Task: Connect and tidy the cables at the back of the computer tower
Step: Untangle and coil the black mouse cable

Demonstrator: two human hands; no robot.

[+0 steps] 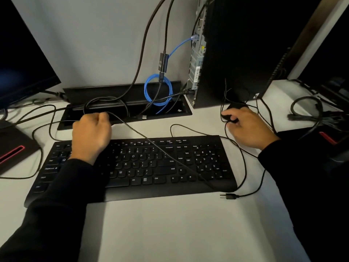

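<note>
The black computer tower (236,53) stands at the back right with its port panel (197,53) facing left. A blue network cable (179,47) is plugged into it, and its coil (158,89) hangs over the cable tray. My left hand (91,134) is closed on a thin black cable (132,127) above the keyboard's top left. My right hand (245,126) rests over a black mouse (229,114) in front of the tower, with thin wire looped around it. A loose USB plug (227,196) lies by the keyboard's right corner.
A black keyboard (132,167) fills the middle of the white desk. An open black cable tray (122,108) sits behind it, with another USB plug (144,117) on its edge. A monitor (22,53) stands at the left, and a cable bundle (311,112) at the right.
</note>
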